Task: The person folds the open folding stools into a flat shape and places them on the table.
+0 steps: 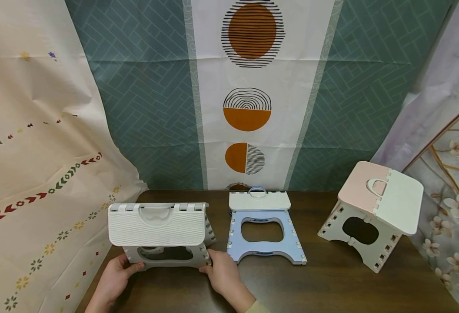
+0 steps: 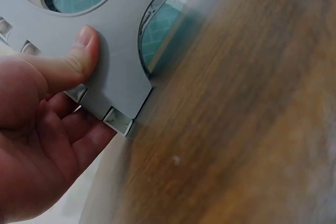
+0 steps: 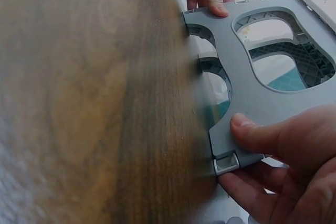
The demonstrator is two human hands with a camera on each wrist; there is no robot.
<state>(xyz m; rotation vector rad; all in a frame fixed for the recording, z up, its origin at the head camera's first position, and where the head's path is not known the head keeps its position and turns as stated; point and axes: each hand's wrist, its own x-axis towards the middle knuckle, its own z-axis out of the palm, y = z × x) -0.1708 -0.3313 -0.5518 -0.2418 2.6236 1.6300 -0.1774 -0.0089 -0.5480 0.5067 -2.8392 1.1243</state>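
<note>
A white-and-grey folding stool (image 1: 157, 228) stands at the left of the table, its textured white top half sloping down toward the front. My left hand (image 1: 114, 278) grips the lower left side of its grey front leg panel. In the left wrist view the thumb lies on the panel's face (image 2: 118, 51), with the fingers behind the edge. At the opposite lower corner, my right hand (image 1: 224, 271) holds the same panel. Its thumb presses the front of the grey panel (image 3: 231, 77) in the right wrist view, the other fingers underneath.
A blue-and-white folding stool (image 1: 258, 250) lies or leans partly folded just right of my right hand; which, I cannot tell. Farther right stands an opened pink-and-white stool (image 1: 397, 200). The dark wooden table (image 1: 315, 291) backs onto a patterned curtain (image 1: 155, 108), with patterned cloths along both sides.
</note>
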